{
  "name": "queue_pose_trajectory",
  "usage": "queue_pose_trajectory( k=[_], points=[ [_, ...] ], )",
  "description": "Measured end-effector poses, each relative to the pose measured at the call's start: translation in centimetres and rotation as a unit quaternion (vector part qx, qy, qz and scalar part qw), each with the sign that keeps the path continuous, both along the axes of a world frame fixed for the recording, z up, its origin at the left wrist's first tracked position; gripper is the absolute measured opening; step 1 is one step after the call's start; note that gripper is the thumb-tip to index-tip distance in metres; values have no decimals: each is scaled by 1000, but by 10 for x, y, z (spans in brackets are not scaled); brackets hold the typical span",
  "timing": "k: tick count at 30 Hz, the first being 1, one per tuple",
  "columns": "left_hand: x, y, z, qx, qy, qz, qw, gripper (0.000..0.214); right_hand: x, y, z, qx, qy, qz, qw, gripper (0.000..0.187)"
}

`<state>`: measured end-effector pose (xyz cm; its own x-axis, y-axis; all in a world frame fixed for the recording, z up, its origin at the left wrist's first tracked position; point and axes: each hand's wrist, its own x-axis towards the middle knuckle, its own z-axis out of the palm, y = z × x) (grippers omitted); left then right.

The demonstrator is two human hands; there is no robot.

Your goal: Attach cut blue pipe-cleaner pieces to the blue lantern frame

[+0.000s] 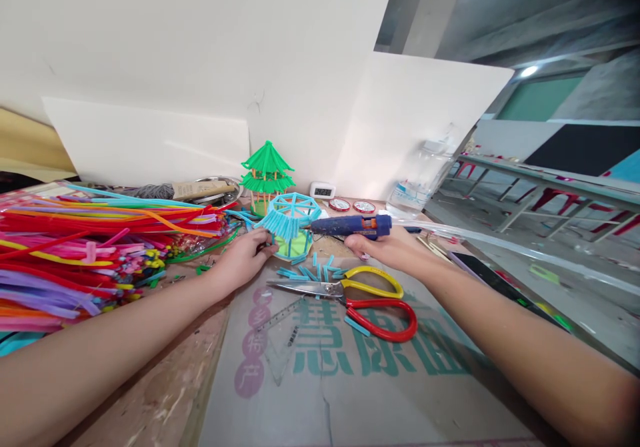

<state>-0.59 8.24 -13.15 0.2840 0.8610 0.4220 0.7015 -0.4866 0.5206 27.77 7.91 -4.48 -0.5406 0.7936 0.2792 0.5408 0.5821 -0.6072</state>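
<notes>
My right hand [384,249] is wrapped round a dark blue hot glue gun [345,226], whose nozzle points left. The nozzle tip is at the right side of a light blue pipe-cleaner pavilion model [287,220] with an open ribbed top and a pale green base. My left hand [249,257] pinches the model's left edge; its fingertips are partly hidden. Short blue pipe-cleaner pieces [319,270] lie in front of the model. Scissors [345,292] with one yellow and one red handle rest nearer to me, just below the pieces.
Bundles of coloured pipe cleaners [100,253] fill the left side. Behind stand a green tiered pipe-cleaner model [269,177], a small white digital clock [323,190] and a clear plastic bottle [415,180]. A transparent set square [280,340] lies on the printed cardboard [380,407]. A glue stick [525,247] trails right.
</notes>
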Motion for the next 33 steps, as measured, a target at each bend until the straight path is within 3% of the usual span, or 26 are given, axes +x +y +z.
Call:
queue_pose_trajectory(
  k=[5,9,13,16,21,27,33],
  points=[
    [0,1,-1,4,0,-5,1000,23,5,-3,7,-75,-29,39,996,48],
    [-1,4,-3,18,-5,2,1000,24,20,6,17,-93,12,47,995,56],
    [0,4,-5,10,-15,17,1000,22,36,40,20,-70,149,-26,986,46],
    [0,2,-4,0,-9,36,999,21,43,74,17,-96,213,-85,969,44],
    [0,-2,1,12,14,45,999,25,36,107,11,-133,146,-94,976,44],
    [1,-5,3,22,34,51,998,27,14,124,-5,-137,106,-103,980,43],
    [2,-3,2,8,14,49,999,23,10,130,-25,-144,45,-127,980,35]
  ],
)
